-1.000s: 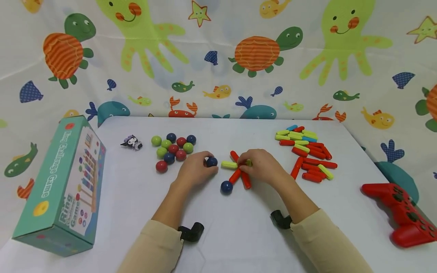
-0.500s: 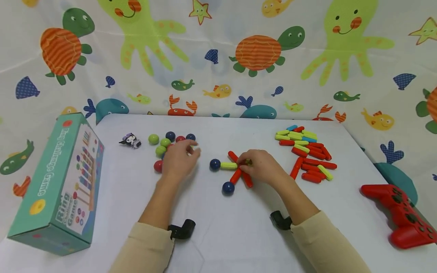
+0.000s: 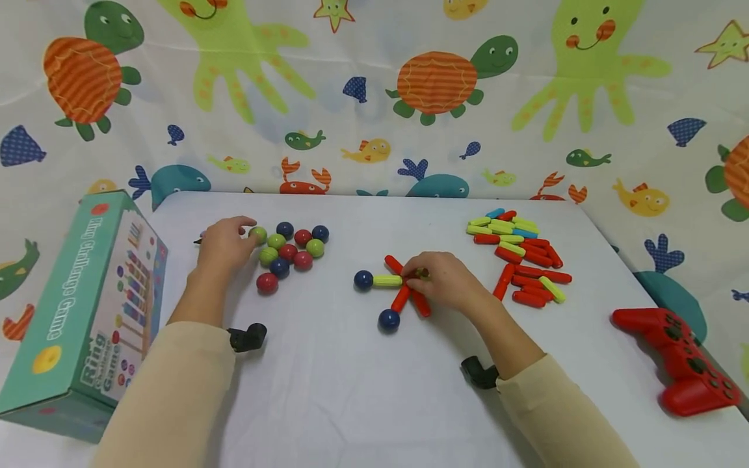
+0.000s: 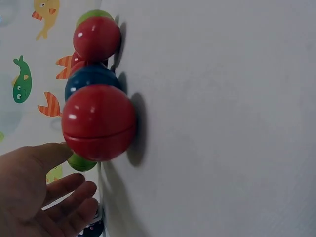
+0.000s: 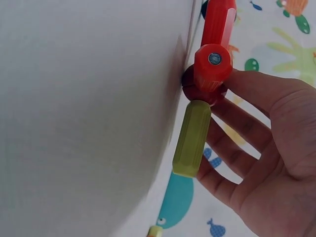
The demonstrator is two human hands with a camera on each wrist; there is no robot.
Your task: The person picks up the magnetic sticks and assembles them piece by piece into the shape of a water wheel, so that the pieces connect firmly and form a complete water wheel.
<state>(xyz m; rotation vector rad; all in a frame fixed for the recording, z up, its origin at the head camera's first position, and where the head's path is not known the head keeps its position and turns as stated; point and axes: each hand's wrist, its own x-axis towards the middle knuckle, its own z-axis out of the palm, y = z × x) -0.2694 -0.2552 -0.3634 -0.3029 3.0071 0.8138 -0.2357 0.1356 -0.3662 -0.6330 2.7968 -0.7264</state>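
Note:
My right hand (image 3: 441, 279) pinches the red ball (image 5: 190, 86) at the middle of a star of magnetic sticks, thumb and fingertips around it. Red sticks (image 3: 400, 299) and a yellow-green stick (image 3: 387, 281) radiate from that ball. One dark blue ball (image 3: 363, 280) sits at the yellow-green stick's end, another blue ball (image 3: 389, 320) at a red stick's end. Over at the ball group, my left hand (image 3: 225, 244) has its fingers apart beside a green ball (image 3: 258, 234); whether they touch it I cannot tell. A large red ball (image 4: 98, 121) fills the near part of the left wrist view.
Loose red, green and blue balls (image 3: 302, 261) lie left of the star. Red, yellow-green and blue sticks (image 3: 535, 257) are heaped at the right. A teal game box (image 3: 70, 312) stands far left, a red game controller (image 3: 679, 364) far right. The left hand mostly hides a small figurine (image 4: 94, 228).
My left hand let go of a blue ball at the yellow-green stick's end, then moved left across the balls to the far-left green one. The right hand stays on the star.

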